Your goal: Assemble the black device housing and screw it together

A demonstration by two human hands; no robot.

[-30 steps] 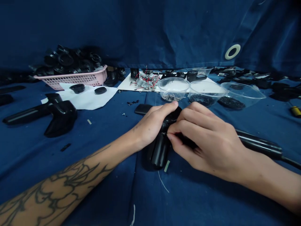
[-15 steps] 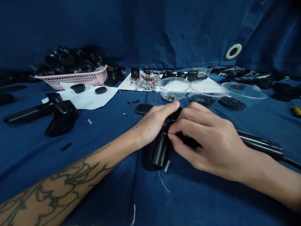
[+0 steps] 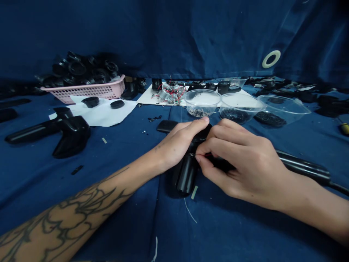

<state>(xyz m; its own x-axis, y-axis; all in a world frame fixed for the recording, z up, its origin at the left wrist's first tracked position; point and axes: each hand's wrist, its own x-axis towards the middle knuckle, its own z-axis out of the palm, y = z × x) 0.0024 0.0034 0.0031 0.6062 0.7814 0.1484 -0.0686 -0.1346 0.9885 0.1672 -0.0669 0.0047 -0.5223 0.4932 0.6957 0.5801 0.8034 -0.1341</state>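
My left hand [image 3: 177,147] is wrapped round a black plastic housing [image 3: 187,176], thumb stretched along its top. Its rounded, glossy cylindrical part points towards me; much of the rest is hidden under my hands. At the middle of the housing, my right hand [image 3: 240,160] has thumb and index fingertip pinched together. Whatever lies between those fingertips is too small or hidden to make out. Behind the right wrist runs a black cylinder [image 3: 304,167] with a cord at its end; whether my right hand touches it I cannot tell.
Clear plastic bowls [image 3: 203,103] of small parts stand just beyond my hands. Small motors [image 3: 171,92] with red wires lie on white board. A pink basket [image 3: 84,91] of black parts is at back left. Another black housing [image 3: 72,136] lies left. A blue curtain [image 3: 163,40] hangs behind.
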